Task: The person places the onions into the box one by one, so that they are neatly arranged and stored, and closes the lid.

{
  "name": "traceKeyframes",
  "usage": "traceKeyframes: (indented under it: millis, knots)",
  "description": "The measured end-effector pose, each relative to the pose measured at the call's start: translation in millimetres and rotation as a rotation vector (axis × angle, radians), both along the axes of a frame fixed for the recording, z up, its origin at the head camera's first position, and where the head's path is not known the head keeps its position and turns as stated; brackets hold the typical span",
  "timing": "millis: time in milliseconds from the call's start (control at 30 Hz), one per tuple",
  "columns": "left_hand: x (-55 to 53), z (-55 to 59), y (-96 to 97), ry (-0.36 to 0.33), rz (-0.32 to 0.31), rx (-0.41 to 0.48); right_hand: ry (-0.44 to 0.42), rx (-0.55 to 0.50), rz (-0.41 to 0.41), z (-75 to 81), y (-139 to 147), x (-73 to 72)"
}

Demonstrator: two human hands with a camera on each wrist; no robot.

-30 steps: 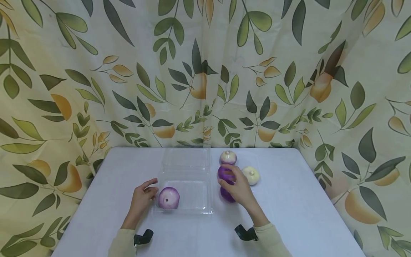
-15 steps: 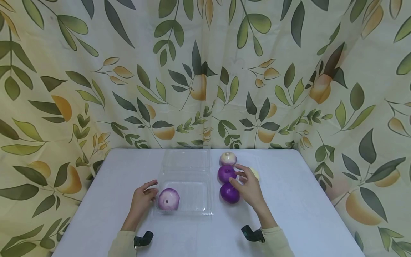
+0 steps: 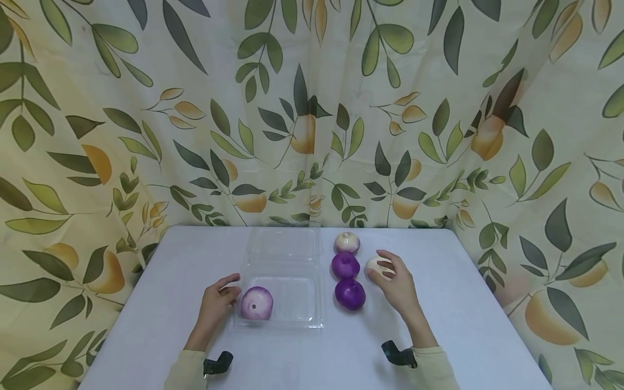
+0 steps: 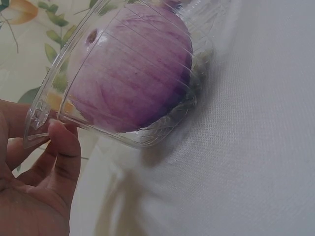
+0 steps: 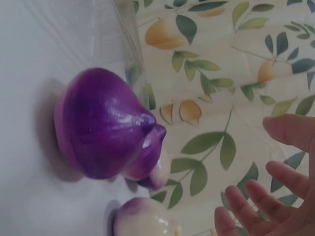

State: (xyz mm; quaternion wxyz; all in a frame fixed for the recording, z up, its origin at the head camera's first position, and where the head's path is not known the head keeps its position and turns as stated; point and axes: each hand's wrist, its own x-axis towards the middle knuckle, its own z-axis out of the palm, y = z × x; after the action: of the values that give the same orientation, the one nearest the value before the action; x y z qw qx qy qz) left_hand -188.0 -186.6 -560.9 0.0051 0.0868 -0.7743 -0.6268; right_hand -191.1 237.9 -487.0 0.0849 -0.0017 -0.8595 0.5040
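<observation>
A clear plastic clamshell box (image 3: 295, 303) lies with its lid folded back. In its left part sits a pale purple onion (image 3: 257, 303), seen through the wall in the left wrist view. My left hand (image 3: 216, 303) pinches the box's left rim between thumb and fingers. On the right, my right hand (image 3: 400, 287) hovers over a whitish onion (image 3: 372, 265), fingers spread around it and partly covering it. In the right wrist view those fingers (image 5: 253, 196) are apart and hold nothing. Two dark purple onions (image 3: 350, 294) and a white-and-purple onion (image 3: 347, 242) stand in a row beside the box.
A white cloth covers the table (image 3: 302, 357). Behind it and at both sides hangs a curtain (image 3: 312, 108) with a leaf and fruit pattern. Black camera mounts (image 3: 218, 363) are on both wrists.
My right hand has moved right, from over the dark purple onions to the whitish onion, leaving the dark ones uncovered. My left hand has stayed at the box rim.
</observation>
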Motion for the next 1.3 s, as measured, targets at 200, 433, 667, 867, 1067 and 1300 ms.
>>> traceKeyframes:
  millis: [200, 433, 667, 867, 1067, 1300]
  knots:
    - [0.5, 0.0, 0.3, -0.004, 0.003, -0.005, -0.038, -0.009, -0.054, -4.9, 12.6, -3.6]
    - [0.2, -2.1, -0.3, 0.009, 0.002, -0.007, -0.06, -0.053, -0.104, -15.5, 22.2, -9.6]
    - [-0.9, -1.6, -0.3, 0.01, 0.002, 0.004, -0.069, -0.068, -0.122, -34.1, 31.0, -22.1]
    - [-0.2, -0.5, 0.9, 0.008, -0.001, -0.007, -0.129, -0.074, -0.127, -46.2, 36.1, -29.0]
    - [1.0, -0.5, 1.6, 0.011, -0.003, -0.004, -0.178, -0.07, -0.122, -58.8, 41.3, -37.2]
    - [1.6, -0.7, 0.4, 0.013, -0.002, -0.002, -0.227, -0.093, -0.122, -71.4, 43.8, -42.4]
